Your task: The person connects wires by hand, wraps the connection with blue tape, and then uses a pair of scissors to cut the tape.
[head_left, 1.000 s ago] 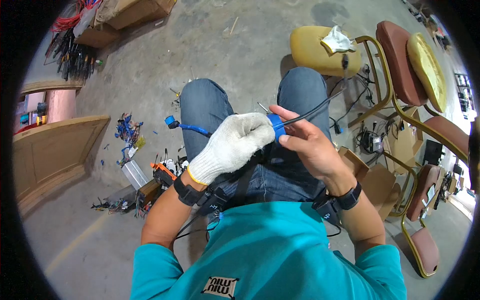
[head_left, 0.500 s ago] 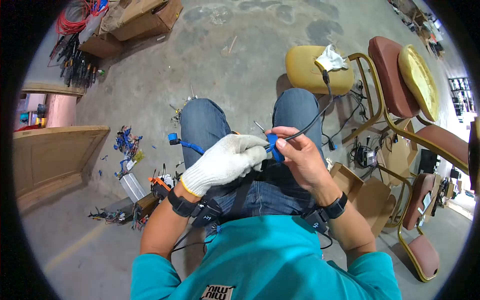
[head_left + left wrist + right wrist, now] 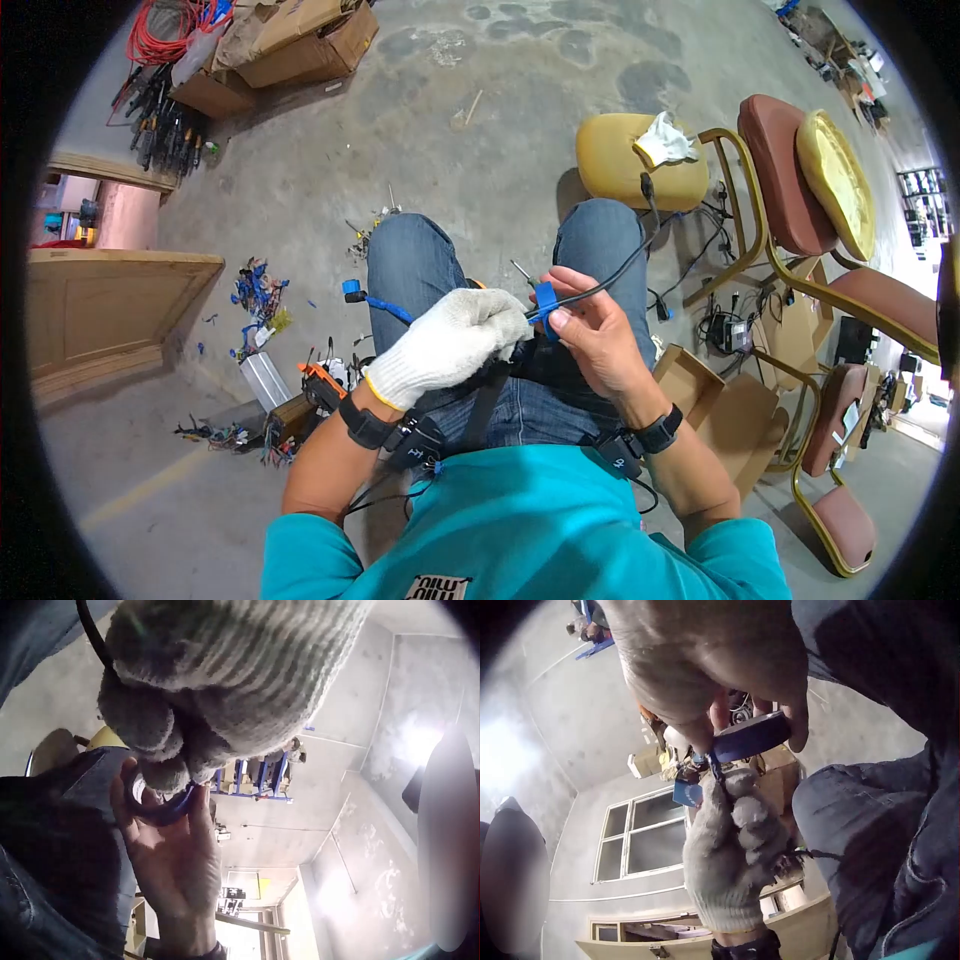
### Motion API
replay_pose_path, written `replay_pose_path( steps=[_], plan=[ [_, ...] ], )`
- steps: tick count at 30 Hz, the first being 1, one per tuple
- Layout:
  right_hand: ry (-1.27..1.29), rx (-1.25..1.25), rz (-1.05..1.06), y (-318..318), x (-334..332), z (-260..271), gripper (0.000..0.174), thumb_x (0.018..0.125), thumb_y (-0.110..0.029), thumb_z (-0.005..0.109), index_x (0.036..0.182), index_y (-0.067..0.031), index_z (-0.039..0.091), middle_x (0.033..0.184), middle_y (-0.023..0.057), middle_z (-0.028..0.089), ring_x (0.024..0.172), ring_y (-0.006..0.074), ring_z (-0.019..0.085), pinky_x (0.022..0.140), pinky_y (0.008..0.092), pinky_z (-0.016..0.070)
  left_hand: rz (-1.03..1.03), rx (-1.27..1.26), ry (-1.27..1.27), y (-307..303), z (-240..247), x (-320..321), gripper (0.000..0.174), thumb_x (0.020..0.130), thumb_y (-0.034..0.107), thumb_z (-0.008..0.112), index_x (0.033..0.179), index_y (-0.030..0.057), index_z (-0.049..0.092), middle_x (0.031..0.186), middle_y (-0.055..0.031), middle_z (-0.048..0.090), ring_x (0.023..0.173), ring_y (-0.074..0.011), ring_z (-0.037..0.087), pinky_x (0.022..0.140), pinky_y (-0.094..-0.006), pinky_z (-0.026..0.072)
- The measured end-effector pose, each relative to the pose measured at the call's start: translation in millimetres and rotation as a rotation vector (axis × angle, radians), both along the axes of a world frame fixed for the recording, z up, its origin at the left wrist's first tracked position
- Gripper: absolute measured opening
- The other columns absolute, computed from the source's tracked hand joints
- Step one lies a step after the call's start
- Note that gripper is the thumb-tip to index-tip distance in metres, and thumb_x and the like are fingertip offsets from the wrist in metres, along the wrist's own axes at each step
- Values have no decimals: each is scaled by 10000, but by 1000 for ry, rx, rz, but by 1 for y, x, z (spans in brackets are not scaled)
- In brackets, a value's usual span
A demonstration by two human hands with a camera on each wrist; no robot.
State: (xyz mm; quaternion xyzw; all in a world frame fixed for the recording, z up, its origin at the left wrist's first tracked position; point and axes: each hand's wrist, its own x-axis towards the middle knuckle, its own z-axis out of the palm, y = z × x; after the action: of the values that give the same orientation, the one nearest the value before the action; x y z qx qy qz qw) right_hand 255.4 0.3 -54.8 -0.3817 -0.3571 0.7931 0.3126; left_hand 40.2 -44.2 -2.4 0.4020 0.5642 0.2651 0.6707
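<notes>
Clenched round the blue wire, the gloved left hand probably holds it steady, while the bare right hand pinches the tape by its rim between thumb and fingers, likely so it can turn. That tape sits between the hands over the lap, with the black cable crossing the right fingers, which seem to bear its weight
</notes>
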Motion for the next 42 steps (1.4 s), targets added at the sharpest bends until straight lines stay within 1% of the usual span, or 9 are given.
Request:
replay_pose_path(
  steps=[6,15,24,28,31,33,36,39,42],
  plan=[
    [-22,21,42,0,3,3,568,970,-122,735,1474,0,502,1284,111,630,1171,159,604,1061,331,486,16,49,-101,-5,-9,-5,267,1026,262,593,964,31,712,754,21,605,666,-64,512,604,-226,402],
    [-189,34,218,-1,17,-12,323,984,-118,719,1257,15,609,1022,53,703,804,128,675,813,285,579,-44,30,-94,-4,-17,1,271,1016,260,600,931,29,713,751,35,580,689,-62,501,617,-240,398],
    [275,-279,109,-3,9,7,529,899,11,615,1418,13,509,1328,114,648,1212,203,618,1095,388,457,-45,77,-97,-10,-24,10,261,994,246,606,1007,27,748,829,13,642,757,-70,539,681,-258,443],
    [533,-364,187,4,15,2,545,891,-82,594,1427,-9,520,1373,110,627,1258,221,581,1109,429,431,-109,3,-27,-2,-11,11,280,991,225,611,1112,5,734,879,-19,677,818,-88,569,745,-271,475],
    [529,-466,121,4,10,6,558,1027,-416,508,1420,-21,541,1365,121,626,1297,234,538,1110,474,415,4,179,110,-6,-22,23,284,997,177,590,1154,-31,704,894,-56,709,839,-119,604,779,-319,508],
    [437,-502,111,6,9,10,811,1025,-725,345,1382,-38,589,1322,116,641,1286,246,521,1109,507,395,-6,239,193,-9,-26,29,264,992,173,597,1133,-22,707,867,-81,708,809,-141,619,767,-338,513],
    [367,-474,105,6,10,9,829,1014,-747,338,1364,-44,605,1286,100,652,1248,234,535,1103,527,389,-76,368,420,-9,-20,36,205,969,156,624,1088,10,704,814,-187,684,739,-280,676,720,-405,529],
    [313,-453,140,9,16,7,576,1047,-552,480,1309,-59,622,1232,75,659,1217,217,552,1086,541,399,-82,494,674,-7,-19,36,152,914,128,646,1015,34,710,843,-217,676,821,-425,677,709,-470,534],
    [314,-467,159,12,19,13,259,1009,-253,621,1186,-64,639,1144,64,664,1097,177,619,973,463,513,8,699,677,-5,-29,24,142,889,115,656,993,38,714,828,-204,670,810,-418,677,709,-473,535]
  ],
)
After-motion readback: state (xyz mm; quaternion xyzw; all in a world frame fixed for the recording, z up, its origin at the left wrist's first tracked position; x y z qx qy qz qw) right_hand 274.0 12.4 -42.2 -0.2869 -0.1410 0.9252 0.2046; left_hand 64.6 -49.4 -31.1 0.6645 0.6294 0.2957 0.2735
